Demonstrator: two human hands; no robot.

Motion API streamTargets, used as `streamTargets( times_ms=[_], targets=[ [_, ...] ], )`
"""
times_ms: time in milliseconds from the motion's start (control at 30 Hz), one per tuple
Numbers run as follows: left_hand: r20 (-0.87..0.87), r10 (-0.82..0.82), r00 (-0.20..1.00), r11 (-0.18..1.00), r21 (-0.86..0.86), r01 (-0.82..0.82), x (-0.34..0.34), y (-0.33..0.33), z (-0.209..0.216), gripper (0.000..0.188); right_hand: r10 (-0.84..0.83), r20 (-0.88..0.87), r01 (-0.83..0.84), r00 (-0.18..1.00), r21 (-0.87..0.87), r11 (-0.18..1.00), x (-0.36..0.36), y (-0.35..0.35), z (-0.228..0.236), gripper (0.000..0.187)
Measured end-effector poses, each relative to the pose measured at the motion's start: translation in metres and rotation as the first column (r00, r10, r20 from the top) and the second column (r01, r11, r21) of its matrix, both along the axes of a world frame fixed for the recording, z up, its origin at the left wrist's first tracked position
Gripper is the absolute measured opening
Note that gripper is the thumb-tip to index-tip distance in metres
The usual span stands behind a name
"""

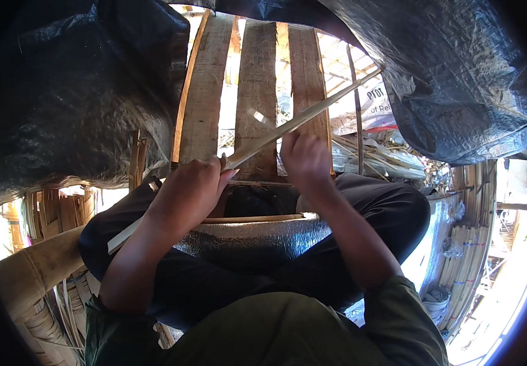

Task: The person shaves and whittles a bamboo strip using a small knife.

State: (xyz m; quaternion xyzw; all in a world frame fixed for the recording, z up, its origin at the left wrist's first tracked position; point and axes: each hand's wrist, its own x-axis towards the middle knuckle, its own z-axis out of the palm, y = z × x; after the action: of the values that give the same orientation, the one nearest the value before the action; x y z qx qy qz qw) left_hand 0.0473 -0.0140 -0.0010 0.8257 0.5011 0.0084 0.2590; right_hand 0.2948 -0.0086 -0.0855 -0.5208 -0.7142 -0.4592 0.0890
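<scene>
A long pale strip, seemingly split bamboo [312, 113], runs slantwise from beside my left thigh up to the far right. My left hand [193, 189] is closed round it, with the thumb along its side. My right hand [306, 160] is a blurred fist just right of the strip, near its middle. What that fist holds, if anything, is hidden by the fingers. A small bright blurred piece [260, 118] shows beyond the strip, over the boards; I cannot tell what it is.
Three upright wooden boards [256, 79] with gaps stand ahead. Dark plastic sheeting [86, 91] hangs at left, more [452, 73] at right. A thick bamboo pole [38, 268] lies by my left knee. Bundled strips [465, 262] stand at right. A silvery surface [257, 235] lies between my legs.
</scene>
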Motion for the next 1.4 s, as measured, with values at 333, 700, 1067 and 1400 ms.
streamTargets(
  times_ms=[333, 700, 1067, 1400],
  targets=[
    [0.049, 0.027, 0.998, 0.995, -0.095, -0.022, -0.002, 0.013, -0.006, 0.036, -0.014, -0.053, 0.009, 0.998, -0.106, 0.994, -0.019, -0.014, 0.005, 0.013],
    [0.029, 0.052, 0.998, 0.972, -0.230, -0.044, -0.003, 0.020, -0.002, 0.038, 0.054, 0.026, -0.052, 0.998, -0.078, 0.996, -0.030, -0.019, 0.015, 0.007],
    [0.001, 0.025, 1.000, 0.992, -0.121, -0.024, -0.001, 0.013, -0.004, 0.040, -0.051, 0.152, 0.057, 0.987, -0.032, 0.998, -0.007, -0.003, 0.006, 0.011],
    [-0.093, 0.008, 0.996, 1.000, 0.002, -0.008, 0.005, 0.005, 0.001, 0.035, -0.207, -0.258, 0.114, 0.944, -0.336, 0.935, 0.019, 0.016, -0.011, 0.019]
  ],
)
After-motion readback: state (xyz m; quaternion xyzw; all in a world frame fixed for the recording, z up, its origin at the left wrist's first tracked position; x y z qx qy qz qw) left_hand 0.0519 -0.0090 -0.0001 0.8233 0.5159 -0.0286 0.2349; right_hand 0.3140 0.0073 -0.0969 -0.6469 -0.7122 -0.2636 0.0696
